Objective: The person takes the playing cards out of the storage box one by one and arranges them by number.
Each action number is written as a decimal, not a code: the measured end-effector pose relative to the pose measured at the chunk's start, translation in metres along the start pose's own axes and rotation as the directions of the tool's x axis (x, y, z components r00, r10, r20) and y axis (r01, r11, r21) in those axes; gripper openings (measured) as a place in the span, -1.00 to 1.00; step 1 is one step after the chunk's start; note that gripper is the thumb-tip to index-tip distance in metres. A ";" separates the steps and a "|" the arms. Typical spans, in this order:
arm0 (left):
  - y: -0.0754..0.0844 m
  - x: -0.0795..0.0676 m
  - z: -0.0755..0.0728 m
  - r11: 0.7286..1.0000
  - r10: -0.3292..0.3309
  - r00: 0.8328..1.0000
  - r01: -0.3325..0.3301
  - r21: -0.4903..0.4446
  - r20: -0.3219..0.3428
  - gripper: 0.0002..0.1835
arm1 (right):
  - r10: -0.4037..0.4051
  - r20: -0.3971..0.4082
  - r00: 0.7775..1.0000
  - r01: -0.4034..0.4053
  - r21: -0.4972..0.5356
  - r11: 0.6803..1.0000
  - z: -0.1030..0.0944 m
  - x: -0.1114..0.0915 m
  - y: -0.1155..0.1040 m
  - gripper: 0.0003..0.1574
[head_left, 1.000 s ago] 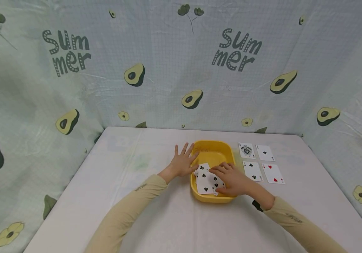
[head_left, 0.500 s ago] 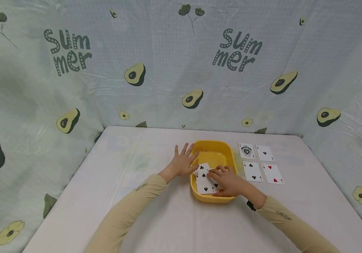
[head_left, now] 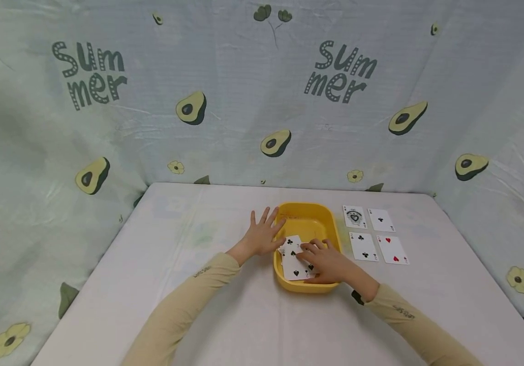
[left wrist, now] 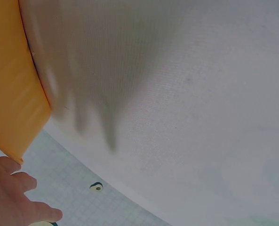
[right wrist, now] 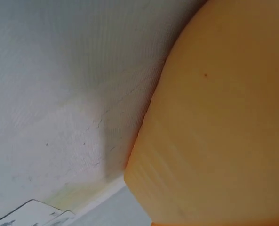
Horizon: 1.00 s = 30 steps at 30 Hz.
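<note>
Yellow tray [head_left: 307,287] sat on the counter [head_left: 225,325], white cards [head_left: 293,268] overlapping in its near end. Right hand [head_left: 329,263] was over them, fingers bent; couldn't tell if pinching. Left hand [head_left: 259,238] was at the left rim, fingers spread, released. Risk was overlap making two lift together. Visible faces looked black-suited. Four more cards [head_left: 393,249] lay farther right.

Your place looks like a makeshift booth: pale cloth [head_left: 232,61] printed with avocados [head_left: 275,143] and "summer" lettering [head_left: 340,72] walls the top, left and right of the frame. Your white-covered table [head_left: 243,325] fills the lower middle; home or lab, you cannot tell.
</note>
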<state>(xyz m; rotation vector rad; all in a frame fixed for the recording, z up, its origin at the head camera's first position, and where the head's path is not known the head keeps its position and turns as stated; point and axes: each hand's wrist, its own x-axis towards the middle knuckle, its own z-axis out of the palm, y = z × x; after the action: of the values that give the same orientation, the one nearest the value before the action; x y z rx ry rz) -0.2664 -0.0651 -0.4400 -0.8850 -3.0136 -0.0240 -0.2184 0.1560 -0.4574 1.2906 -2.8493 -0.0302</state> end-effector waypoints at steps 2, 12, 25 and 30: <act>0.000 0.000 -0.001 1.000 0.000 1.000 0.000 -0.009 -0.005 -0.40 | 0.004 -0.012 1.000 -0.004 0.002 1.000 0.000 0.001 0.000 -0.26; -0.001 -0.001 0.001 0.997 -0.027 1.000 0.027 -0.075 0.012 -0.38 | 0.041 -0.012 0.999 -0.040 0.059 0.997 -0.002 0.003 -0.004 -0.30; 0.002 -0.003 0.005 0.993 -0.047 0.998 0.043 -0.111 -0.034 -0.41 | 0.102 -0.021 0.995 -0.100 0.062 0.993 -0.003 0.000 -0.008 0.07; 0.003 -0.002 0.004 0.994 -0.062 0.998 0.060 -0.089 -0.022 -0.41 | 0.114 -0.050 0.992 -0.111 0.063 0.992 -0.002 0.000 -0.006 0.13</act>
<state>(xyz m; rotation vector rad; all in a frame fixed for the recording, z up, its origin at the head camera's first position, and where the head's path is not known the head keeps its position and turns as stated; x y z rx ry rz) -0.2625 -0.0636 -0.4439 -0.7915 -3.0366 -0.1683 -0.2139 0.1519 -0.4554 1.1197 -2.8931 0.0905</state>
